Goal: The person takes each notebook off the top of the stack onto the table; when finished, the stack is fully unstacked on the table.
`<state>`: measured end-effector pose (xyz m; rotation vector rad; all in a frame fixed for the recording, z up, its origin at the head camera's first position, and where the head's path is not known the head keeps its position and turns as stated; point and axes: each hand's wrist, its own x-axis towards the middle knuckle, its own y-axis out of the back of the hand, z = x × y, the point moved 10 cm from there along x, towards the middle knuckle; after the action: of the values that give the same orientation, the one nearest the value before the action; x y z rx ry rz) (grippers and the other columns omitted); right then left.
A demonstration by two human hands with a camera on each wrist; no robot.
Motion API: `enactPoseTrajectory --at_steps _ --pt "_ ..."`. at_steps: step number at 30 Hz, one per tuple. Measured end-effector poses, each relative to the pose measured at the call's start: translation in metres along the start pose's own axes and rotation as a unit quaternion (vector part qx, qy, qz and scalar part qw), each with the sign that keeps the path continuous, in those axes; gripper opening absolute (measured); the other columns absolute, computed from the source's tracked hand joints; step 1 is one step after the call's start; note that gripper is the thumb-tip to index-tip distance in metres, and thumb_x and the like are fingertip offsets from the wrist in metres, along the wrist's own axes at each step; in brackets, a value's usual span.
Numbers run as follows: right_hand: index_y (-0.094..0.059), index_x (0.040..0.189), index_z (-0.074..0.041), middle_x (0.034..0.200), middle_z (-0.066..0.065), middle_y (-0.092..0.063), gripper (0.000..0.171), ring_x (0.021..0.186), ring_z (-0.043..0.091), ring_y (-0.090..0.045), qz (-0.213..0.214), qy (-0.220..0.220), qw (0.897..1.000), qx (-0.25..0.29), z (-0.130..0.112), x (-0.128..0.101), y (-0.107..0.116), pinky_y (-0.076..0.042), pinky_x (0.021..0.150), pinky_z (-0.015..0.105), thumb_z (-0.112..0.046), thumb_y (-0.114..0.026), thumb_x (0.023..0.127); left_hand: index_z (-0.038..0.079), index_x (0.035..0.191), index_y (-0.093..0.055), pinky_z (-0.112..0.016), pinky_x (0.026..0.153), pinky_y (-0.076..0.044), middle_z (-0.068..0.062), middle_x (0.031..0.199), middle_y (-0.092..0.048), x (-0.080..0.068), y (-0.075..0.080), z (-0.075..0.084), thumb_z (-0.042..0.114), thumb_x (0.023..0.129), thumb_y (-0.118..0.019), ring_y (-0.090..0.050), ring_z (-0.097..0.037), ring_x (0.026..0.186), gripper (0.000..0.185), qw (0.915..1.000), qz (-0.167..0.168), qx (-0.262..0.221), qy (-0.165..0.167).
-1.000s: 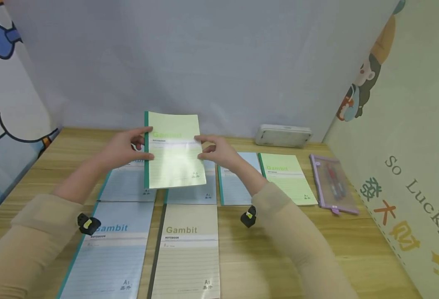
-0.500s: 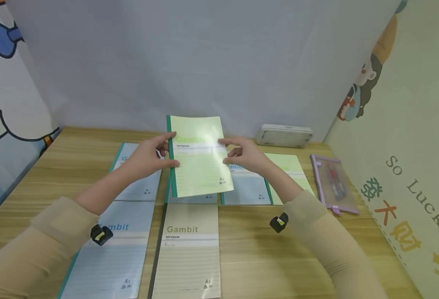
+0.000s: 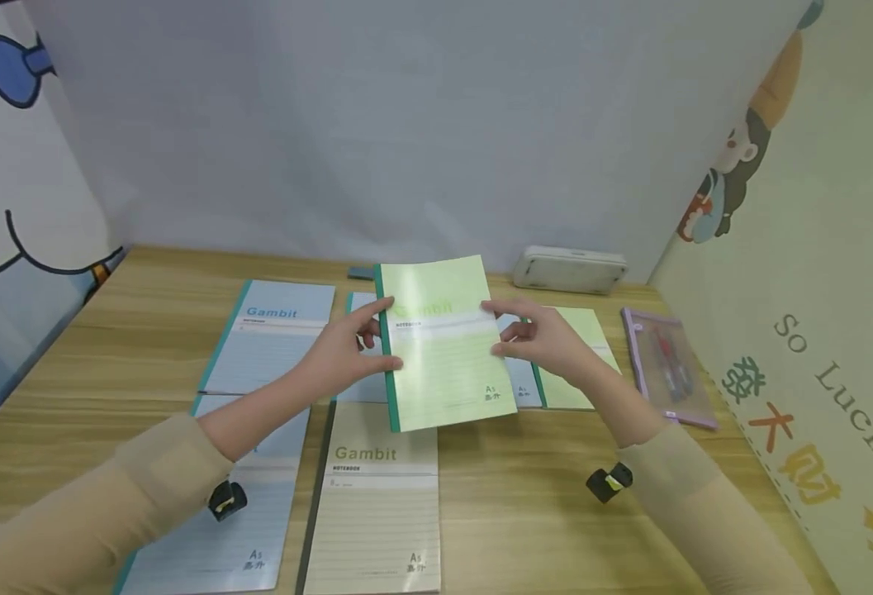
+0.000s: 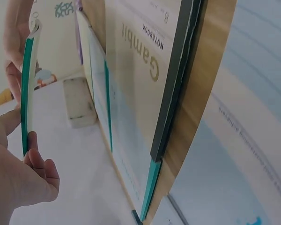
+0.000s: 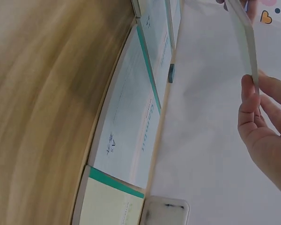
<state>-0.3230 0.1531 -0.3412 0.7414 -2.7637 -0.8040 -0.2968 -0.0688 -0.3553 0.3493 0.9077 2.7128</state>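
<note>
Pouch (image 3: 665,364) holds pens; both hands (image 3: 347,355) (image 3: 551,347) hold green notebook (image 3: 443,347).

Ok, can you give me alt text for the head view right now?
Both hands, left hand and right hand, hold a green notebook by its side edges above a wooden desk. Blue notebooks, a beige notebook and another green one lie flat below, with a purple pouch at right.

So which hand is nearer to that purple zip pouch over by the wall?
The right hand. It grips the right edge of the lifted green notebook, a short way left of the purple pouch. The left hand grips the spine side, farther away.
</note>
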Motion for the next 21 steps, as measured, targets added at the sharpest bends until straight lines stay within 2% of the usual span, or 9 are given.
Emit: enactPoseTrajectory --at_steps 3,6,14,19,21 --pt "-0.045 0.141 -0.016 0.136 0.006 -0.044 0.066 0.088 0.011 -0.061 -0.006 -0.02 1.0 0.023 0.008 -0.014 0.002 -0.049 0.069 0.021 -0.014 -0.074 0.082 0.015 0.148 -0.032 -0.035 0.078 -0.044 -0.003 0.099 -0.056 -0.006 -0.014 0.003 0.027 0.078 -0.078 -0.049 -0.022 0.085 0.085 0.9999 -0.008 -0.015 -0.001" --pt "-0.04 0.144 -0.016 0.132 0.011 -0.042 0.07 0.088 0.01 -0.061 -0.018 -0.021 0.999 0.037 0.014 -0.027 0.003 -0.05 0.071 0.021 -0.015 -0.074 0.082 0.015 0.147 -0.033 -0.033 0.075 -0.044 -0.001 0.096 -0.055 -0.012 -0.027 0.005 0.028 0.077 -0.079 -0.049 -0.021 0.084 0.085 0.9997 -0.013 -0.02 0.003" --pt "-0.033 0.147 -0.017 0.142 0.015 -0.034 0.076 0.088 0.009 -0.058 -0.047 -0.057 0.996 0.058 0.036 -0.064 -0.001 -0.053 0.071 0.025 -0.015 -0.073 0.083 0.016 0.147 -0.035 -0.026 0.066 -0.041 0.002 0.096 -0.055 -0.023 -0.065 0.011 0.027 0.074 -0.081 -0.048 -0.017 0.084 0.087 0.9973 -0.044 -0.049 0.031" --pt "-0.035 0.146 -0.018 0.141 0.013 -0.034 0.075 0.087 0.008 -0.057 -0.053 -0.068 0.995 0.057 0.049 -0.086 -0.006 -0.054 0.072 0.028 -0.014 -0.073 0.082 0.013 0.146 -0.037 -0.025 0.065 -0.04 0.003 0.094 -0.056 -0.029 -0.086 0.017 0.026 0.073 -0.082 -0.047 -0.016 0.082 0.086 0.9961 -0.068 -0.046 0.032" --pt "-0.036 0.146 -0.018 0.134 0.014 -0.039 0.074 0.086 0.01 -0.057 -0.058 -0.069 0.995 0.041 0.053 -0.093 -0.008 -0.054 0.073 0.029 -0.016 -0.073 0.082 0.012 0.145 -0.037 -0.024 0.064 -0.038 0.003 0.091 -0.055 -0.031 -0.094 0.019 0.027 0.073 -0.082 -0.045 -0.015 0.08 0.086 0.9956 -0.081 -0.037 0.032"
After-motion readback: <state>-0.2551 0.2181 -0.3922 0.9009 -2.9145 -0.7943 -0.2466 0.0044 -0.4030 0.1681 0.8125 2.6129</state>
